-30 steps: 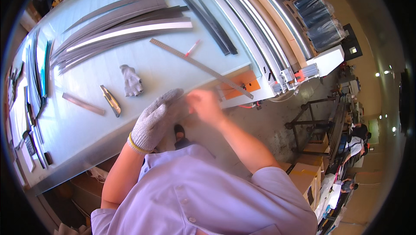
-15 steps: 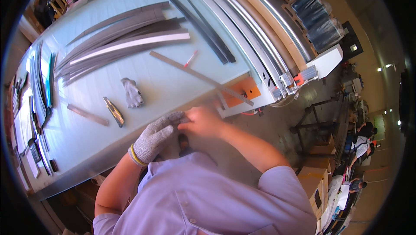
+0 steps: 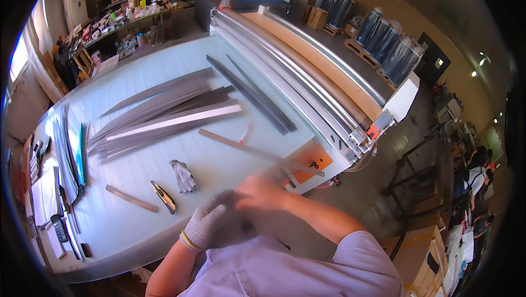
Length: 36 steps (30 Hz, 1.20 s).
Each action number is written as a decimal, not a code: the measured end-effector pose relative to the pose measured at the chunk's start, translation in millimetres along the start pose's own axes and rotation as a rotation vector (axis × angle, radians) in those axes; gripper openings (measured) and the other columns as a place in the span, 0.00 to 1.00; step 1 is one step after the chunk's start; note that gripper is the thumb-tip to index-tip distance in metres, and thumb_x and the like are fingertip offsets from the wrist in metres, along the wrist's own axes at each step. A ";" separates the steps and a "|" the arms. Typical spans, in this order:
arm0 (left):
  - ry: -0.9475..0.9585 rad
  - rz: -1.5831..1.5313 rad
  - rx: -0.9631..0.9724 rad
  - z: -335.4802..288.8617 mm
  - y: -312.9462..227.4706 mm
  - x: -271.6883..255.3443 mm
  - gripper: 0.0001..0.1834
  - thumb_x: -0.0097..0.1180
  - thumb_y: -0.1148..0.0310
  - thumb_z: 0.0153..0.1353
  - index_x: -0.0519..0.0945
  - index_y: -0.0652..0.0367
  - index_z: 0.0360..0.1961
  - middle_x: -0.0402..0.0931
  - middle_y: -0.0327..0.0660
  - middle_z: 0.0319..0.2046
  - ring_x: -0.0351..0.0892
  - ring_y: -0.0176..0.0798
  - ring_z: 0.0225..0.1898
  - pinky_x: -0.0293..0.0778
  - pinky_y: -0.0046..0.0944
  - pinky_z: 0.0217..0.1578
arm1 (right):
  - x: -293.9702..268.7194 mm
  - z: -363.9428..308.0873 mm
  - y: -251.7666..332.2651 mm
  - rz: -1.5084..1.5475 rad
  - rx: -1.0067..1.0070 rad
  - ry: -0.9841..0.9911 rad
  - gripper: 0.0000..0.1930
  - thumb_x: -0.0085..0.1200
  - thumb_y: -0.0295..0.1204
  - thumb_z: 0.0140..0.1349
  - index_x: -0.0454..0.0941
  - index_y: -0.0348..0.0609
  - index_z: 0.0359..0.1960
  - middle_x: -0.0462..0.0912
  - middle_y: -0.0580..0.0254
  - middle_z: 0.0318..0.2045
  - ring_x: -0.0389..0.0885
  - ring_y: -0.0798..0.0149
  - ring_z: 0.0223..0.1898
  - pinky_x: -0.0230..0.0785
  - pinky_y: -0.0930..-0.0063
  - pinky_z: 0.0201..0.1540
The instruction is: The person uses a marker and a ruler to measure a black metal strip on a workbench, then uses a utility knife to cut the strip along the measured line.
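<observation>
Handling of a work glove at the near edge of the tabletop (image 3: pixel 123 242). The left hand (image 3: pixel 212 216) wears a grey knitted glove (image 3: pixel 198 231), its yellow-trimmed cuff lying at the wrist. The right hand (image 3: pixel 261 193), bare and blurred, meets the gloved fingers. Whether the right grip is pinching the knit or released cannot be told; the left fingers are too smeared to read as clenched or loose, and no tool shows in either hand. The step in hand is judged to be adjustment of the glove, though whether it is being seated or loosened remains uncertain. The next move would call for a sure pinch on the knit while the left hand is held steady. A loose grey glove (image 3: pixel 183 176) lies inward from the near edge, with a utility knife (image 3: pixel 163 197) just to its left.

Compared with the frame half a second earlier, the view is raised: the far edge of the tabletop and the cluttered shelving (image 3: pixel 129 18) beyond it show more fully. The hands remain together, the right more blurred; the loose glove and knife keep their arrangement.
</observation>
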<state>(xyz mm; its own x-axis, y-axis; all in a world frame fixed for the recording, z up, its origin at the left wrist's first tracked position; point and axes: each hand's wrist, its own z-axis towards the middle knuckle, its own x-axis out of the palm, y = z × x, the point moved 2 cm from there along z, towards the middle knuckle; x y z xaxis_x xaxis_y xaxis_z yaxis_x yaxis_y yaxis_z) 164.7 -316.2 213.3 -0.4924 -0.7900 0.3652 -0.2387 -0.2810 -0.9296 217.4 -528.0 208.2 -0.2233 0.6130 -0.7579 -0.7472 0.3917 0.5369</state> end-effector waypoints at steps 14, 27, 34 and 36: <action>0.073 -0.119 -0.112 -16.5 -15.5 16.3 0.41 0.55 0.50 0.66 0.58 0.72 0.69 0.69 0.55 0.62 0.73 0.53 0.61 0.64 0.51 0.64 | -22.2 0.1 13.5 -0.232 -0.121 0.020 0.13 0.58 0.38 0.59 0.71 0.49 0.20 0.75 0.65 0.19 0.77 0.60 0.28 0.63 0.63 0.45; -0.016 0.230 -0.038 1.6 -0.5 17.1 0.38 0.52 0.49 0.67 0.66 0.75 0.64 0.77 0.53 0.52 0.78 0.46 0.54 0.69 0.44 0.60 | -19.6 4.3 22.8 -0.352 -0.157 -0.049 0.16 0.60 0.45 0.54 0.70 0.52 0.21 0.73 0.69 0.18 0.77 0.61 0.26 0.63 0.68 0.39; -0.250 0.284 0.161 7.7 -25.5 43.2 0.34 0.57 0.53 0.65 0.71 0.73 0.61 0.76 0.53 0.55 0.75 0.44 0.58 0.68 0.40 0.60 | -41.3 15.0 28.2 -0.112 0.023 -0.198 0.18 0.61 0.43 0.58 0.70 0.47 0.19 0.74 0.63 0.18 0.75 0.56 0.25 0.62 0.67 0.37; -0.379 0.439 0.156 12.5 -44.2 55.9 0.34 0.60 0.55 0.63 0.72 0.72 0.61 0.76 0.51 0.56 0.74 0.42 0.58 0.68 0.38 0.60 | -29.5 15.2 39.8 0.156 0.147 -0.159 0.17 0.60 0.41 0.60 0.71 0.46 0.20 0.74 0.60 0.20 0.75 0.53 0.25 0.63 0.65 0.37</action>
<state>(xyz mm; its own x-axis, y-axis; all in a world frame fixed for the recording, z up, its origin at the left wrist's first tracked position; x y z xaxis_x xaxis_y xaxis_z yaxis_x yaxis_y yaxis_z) 158.1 -354.8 274.2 -0.1778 -0.9815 -0.0715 0.0599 0.0618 -0.9963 203.8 -520.1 257.5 -0.2189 0.7696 -0.5999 -0.6097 0.3721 0.6998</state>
